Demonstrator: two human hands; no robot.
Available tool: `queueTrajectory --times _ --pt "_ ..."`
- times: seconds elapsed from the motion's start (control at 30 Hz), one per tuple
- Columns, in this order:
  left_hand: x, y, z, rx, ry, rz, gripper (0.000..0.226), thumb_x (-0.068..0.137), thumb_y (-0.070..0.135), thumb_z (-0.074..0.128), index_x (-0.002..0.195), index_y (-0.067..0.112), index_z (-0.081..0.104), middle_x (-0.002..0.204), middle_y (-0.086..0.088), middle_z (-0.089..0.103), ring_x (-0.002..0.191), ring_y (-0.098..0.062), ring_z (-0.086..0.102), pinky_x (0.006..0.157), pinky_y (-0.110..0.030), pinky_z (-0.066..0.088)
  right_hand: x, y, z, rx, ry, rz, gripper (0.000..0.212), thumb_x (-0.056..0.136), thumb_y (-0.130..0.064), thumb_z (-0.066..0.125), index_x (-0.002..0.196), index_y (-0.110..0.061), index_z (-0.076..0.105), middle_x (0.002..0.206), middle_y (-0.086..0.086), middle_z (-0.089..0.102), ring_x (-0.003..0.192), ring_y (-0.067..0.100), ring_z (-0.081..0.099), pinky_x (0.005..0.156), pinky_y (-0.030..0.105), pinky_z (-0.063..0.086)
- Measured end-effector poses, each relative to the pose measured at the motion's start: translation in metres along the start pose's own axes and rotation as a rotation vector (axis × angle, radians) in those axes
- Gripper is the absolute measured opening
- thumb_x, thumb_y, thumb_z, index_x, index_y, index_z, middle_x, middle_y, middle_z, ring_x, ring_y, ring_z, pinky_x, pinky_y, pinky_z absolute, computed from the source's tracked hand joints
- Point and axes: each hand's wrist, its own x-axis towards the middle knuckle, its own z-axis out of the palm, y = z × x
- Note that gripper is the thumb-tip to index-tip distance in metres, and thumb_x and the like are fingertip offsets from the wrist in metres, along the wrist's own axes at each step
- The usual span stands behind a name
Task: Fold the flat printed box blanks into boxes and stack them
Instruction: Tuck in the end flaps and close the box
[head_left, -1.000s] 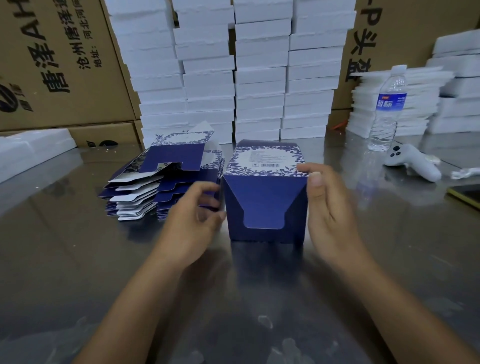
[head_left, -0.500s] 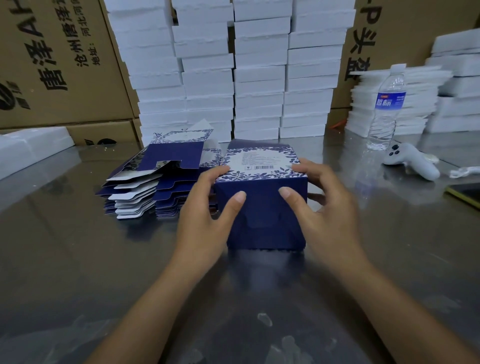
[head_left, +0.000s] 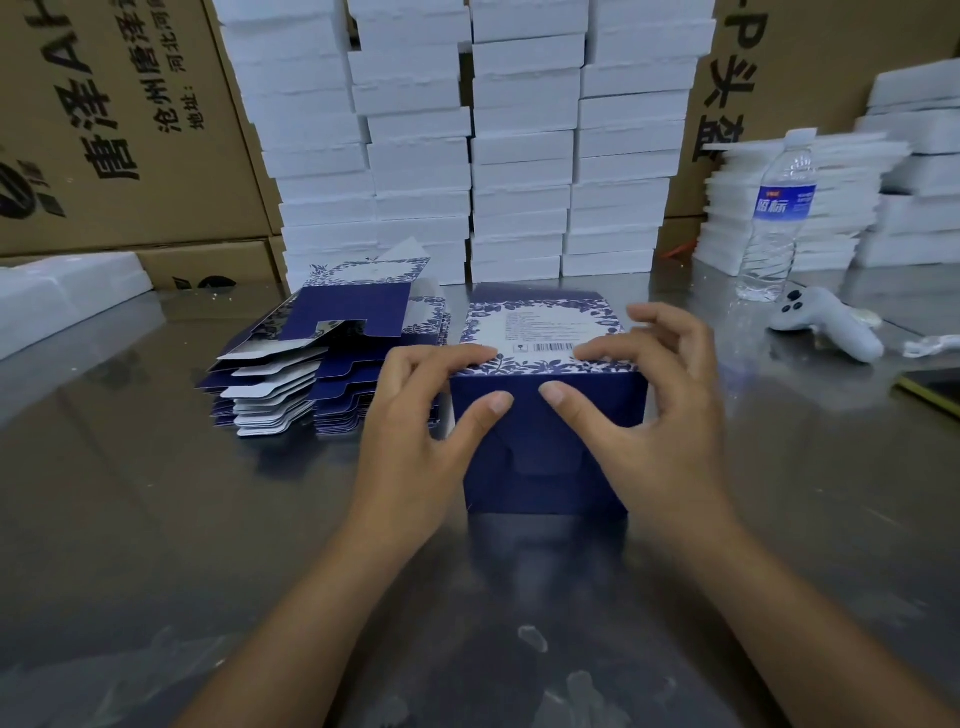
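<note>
Clamping the folded blue box (head_left: 545, 467), left hand (head_left: 415, 421) and right hand (head_left: 665, 415) curl fingers over its top edge, thumbs pressing the near face; it stands on the steel table (head_left: 156, 519), flat blanks (head_left: 306, 364) stacked just left.

Label text on box (head_left: 545, 457), beyond right hand (head_left: 660, 415) fingertips: too small and blurred to read. Box's left wall hidden behind left hand (head_left: 415, 441). Blank stack (head_left: 322, 374) left of left hand: lower sheets covered, count indeterminate. Dark flat object (head_left: 935, 389) far right of right hand cut off by frame edge; identity unclear.
</note>
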Motion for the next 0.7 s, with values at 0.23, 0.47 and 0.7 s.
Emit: queueTrajectory --times 0.23,0.47,0.7 --pt "0.001 0.006 -0.002 -0.067 0.043 0.136 0.008 0.083 0.040 0.057 0.090 0.040 0.054 0.116 0.017 0.055 0.115 0.002 0.050 0.092 -0.010 0.035 0.000 -0.009 0.000 0.068 -0.094 -0.049 0.020 0.071 -0.036 0.073 0.087 -0.041 0.062 0.100 -0.014 0.057 0.105 0.006 0.050 0.090 0.011 0.036" --pt "-0.001 0.009 0.005 -0.101 0.085 0.199 0.010 0.085 0.029 0.059 0.089 0.038 0.058 0.099 0.014 0.061 0.105 -0.006 0.056 0.093 -0.018 0.039 -0.002 -0.009 0.003 0.104 -0.102 -0.028 0.018 0.073 -0.037 0.071 0.086 -0.047 0.063 0.099 -0.013 0.054 0.106 0.007 0.049 0.090 0.009 0.034" --pt "-0.001 0.011 0.005 -0.122 0.075 0.150 0.011 0.080 0.028 0.069 0.088 0.034 0.063 0.102 0.010 0.064 0.110 -0.012 0.057 0.096 -0.022 0.042 -0.002 -0.007 0.007 0.177 -0.094 -0.026 0.018 0.074 -0.031 0.072 0.084 -0.043 0.064 0.102 -0.015 0.056 0.110 0.008 0.053 0.094 0.015 0.038"
